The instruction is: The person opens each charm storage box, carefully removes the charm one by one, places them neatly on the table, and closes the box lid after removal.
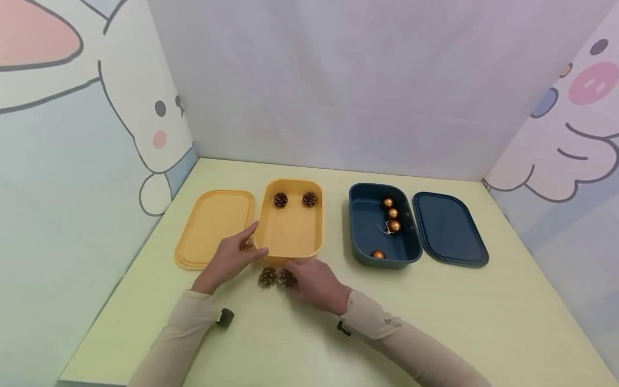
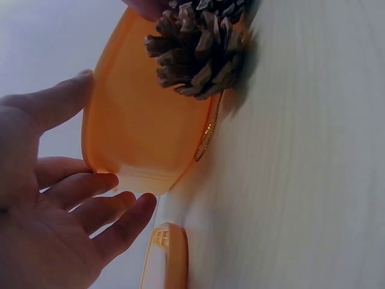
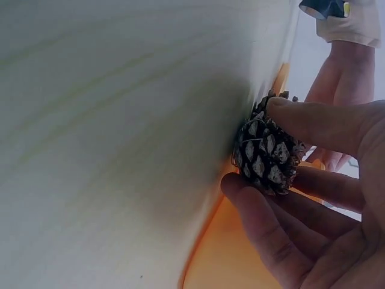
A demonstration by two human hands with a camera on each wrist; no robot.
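My right hand point(image 1: 316, 285) holds a brown pine cone point(image 3: 267, 153) on the table in front of the yellow box point(image 1: 289, 236). Thumb and fingers lie on opposite sides of that cone. Just left of it rests a second pine cone point(image 2: 198, 57), with a gold cord point(image 2: 206, 141) showing beside it in the left wrist view. My left hand point(image 1: 229, 263) is at the box's near left corner, thumb at the rim and fingers loosely spread along the side. Two more pine cones, one left point(image 1: 280, 200) and one right point(image 1: 309, 199), sit inside the box at its far end.
A yellow lid point(image 1: 217, 228) lies left of the yellow box. To the right stands a dark blue box point(image 1: 365, 228) with several copper-coloured balls point(image 1: 393, 213) inside, and its blue lid point(image 1: 450, 228) lies beside it. Walls border the table's back and sides.
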